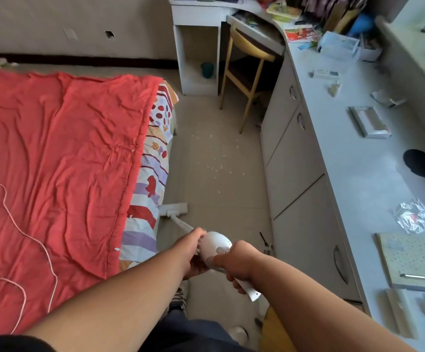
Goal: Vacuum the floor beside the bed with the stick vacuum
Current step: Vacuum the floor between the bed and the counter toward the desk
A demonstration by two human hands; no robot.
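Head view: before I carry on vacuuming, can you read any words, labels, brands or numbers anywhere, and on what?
None can be read.
White stick vacuum body: small grey marks, no legible brand.
Red-and-white printed leaflet on the grey counter: print blurred.
White remote control: buttons too small.
Silver flat box: label blurred.
Crumpled foil wrapper: red patch, no letters legible.
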